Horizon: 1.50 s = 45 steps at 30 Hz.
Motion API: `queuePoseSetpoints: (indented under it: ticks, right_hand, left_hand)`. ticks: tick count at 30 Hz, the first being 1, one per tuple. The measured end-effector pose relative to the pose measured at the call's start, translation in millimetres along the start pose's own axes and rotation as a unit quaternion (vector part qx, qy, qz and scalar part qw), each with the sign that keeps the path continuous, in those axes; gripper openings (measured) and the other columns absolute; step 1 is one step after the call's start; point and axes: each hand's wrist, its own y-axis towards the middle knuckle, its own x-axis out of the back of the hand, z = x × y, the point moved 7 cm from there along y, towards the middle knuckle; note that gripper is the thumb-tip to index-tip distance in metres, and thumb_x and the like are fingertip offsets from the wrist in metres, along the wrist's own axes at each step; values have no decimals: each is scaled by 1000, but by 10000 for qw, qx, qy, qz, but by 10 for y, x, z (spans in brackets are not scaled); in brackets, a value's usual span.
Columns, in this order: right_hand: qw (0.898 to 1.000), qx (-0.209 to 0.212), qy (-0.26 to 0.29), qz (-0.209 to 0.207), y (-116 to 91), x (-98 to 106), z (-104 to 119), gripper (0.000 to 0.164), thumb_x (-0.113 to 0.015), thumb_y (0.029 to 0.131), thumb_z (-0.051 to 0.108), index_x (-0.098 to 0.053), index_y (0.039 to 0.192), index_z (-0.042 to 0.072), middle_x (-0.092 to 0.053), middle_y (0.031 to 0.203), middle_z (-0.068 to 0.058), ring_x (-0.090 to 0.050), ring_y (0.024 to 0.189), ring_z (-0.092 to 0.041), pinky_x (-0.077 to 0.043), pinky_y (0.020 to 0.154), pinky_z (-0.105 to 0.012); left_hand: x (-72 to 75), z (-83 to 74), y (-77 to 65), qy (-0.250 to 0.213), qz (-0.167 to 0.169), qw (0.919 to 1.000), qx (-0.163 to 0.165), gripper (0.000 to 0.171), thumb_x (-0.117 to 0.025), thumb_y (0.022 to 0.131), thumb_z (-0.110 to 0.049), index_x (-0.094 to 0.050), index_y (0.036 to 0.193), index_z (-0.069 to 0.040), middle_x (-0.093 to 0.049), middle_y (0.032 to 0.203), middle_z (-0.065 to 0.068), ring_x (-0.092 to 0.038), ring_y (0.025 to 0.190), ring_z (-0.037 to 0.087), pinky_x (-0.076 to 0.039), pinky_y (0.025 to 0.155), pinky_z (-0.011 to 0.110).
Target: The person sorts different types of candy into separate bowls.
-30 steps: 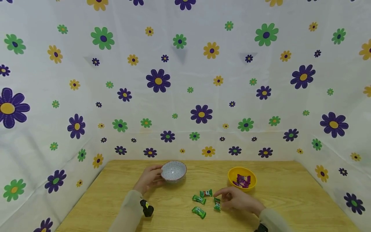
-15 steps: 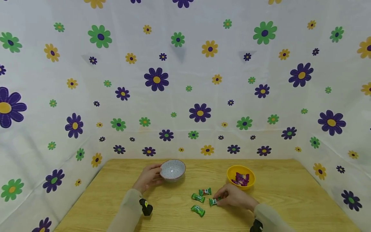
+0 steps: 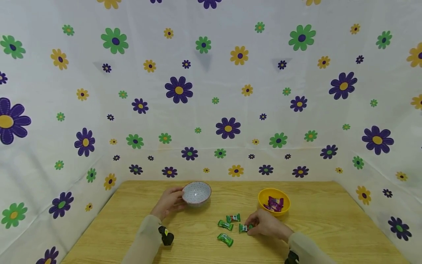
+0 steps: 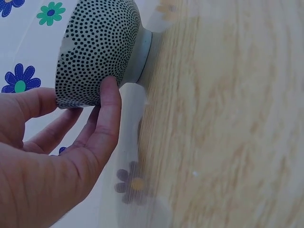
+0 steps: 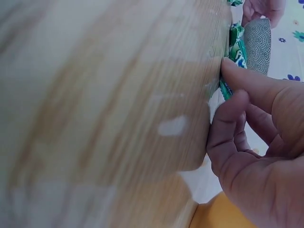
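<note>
My left hand (image 3: 169, 202) holds the side of a patterned ceramic bowl (image 3: 196, 193) at the back, left of centre. In the left wrist view, the fingers (image 4: 110, 102) curve against the bowl's dotted outer wall (image 4: 97, 52), and its foot is on the table. With thumb and fingers, my right hand (image 3: 268, 224) pinches the right end of a green-wrapped candy (image 3: 243, 228) at the table surface. Left of it lie three more green candies, one at the back (image 3: 233, 218), one in the middle (image 3: 225, 224) and one nearer me (image 3: 225, 239).
A yellow bowl (image 3: 287, 205) with several purple-wrapped candies (image 3: 275, 204) stands just behind my right hand. The wooden table (image 3: 316, 216) ends at a white flower-print cloth (image 3: 211, 161) at the back and sides.
My right hand has taken hold of the rightmost green candy and turned it from pointing toward me to lying sideways. It has since shifted slightly right. The left hand stays on its bowl.
</note>
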Motion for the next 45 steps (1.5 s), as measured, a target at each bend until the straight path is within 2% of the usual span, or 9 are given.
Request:
queuePoseSetpoints:
  ticks: [10, 18, 23, 37, 45]
  right_hand:
    - [9998, -137, -104, -33, 16, -15, -3, 12, -78, 82, 8, -73, 92, 8, -63, 82, 0, -50, 76, -15, -40, 64, -23]
    - [9997, -150, -206, -6, 2, -26, -11, 11, -78, 82, 9, -72, 91, 9, -64, 85, 0, -51, 79, -17, -41, 67, -24]
    - [9998, -120, -161, 14, 6, -30, -13, 11, -78, 82, 9, -71, 91, 9, -64, 85, 1, -51, 80, -16, -42, 68, -24]
    - [9987, -33, 508, -85, 16, -10, 3, 15, -75, 86, 17, -71, 97, 6, -59, 83, 0, -47, 76, -15, -38, 62, -21]
    - [9955, -76, 902, -287, 64, -10, 13, 18, -71, 90, 18, -69, 101, 4, -58, 81, -2, -48, 69, -14, -41, 56, -23]
  left_hand:
    - [-2, -39, -43, 1, 27, 10000, -55, 39, -51, 101, -15, -51, 136, 1, -56, 129, 24, -64, 104, 29, -57, 87, 45]
    - [-6, 7, -12, -116, 31, 9999, -30, 39, -50, 102, -16, -50, 136, 1, -57, 129, 23, -63, 106, 31, -57, 88, 44]
    - [-2, 56, 9, -161, -7, 9998, -65, 38, -50, 102, -15, -51, 136, 2, -58, 127, 23, -65, 101, 28, -58, 86, 43]
    - [-1, 14, 2, -27, 0, 10000, -31, 38, -51, 101, -15, -51, 136, 0, -58, 127, 22, -65, 100, 27, -58, 83, 41]
    - [-12, 7, -15, -64, 55, 9999, -69, 38, -50, 102, -15, -50, 137, 1, -58, 127, 23, -65, 101, 28, -58, 86, 43]
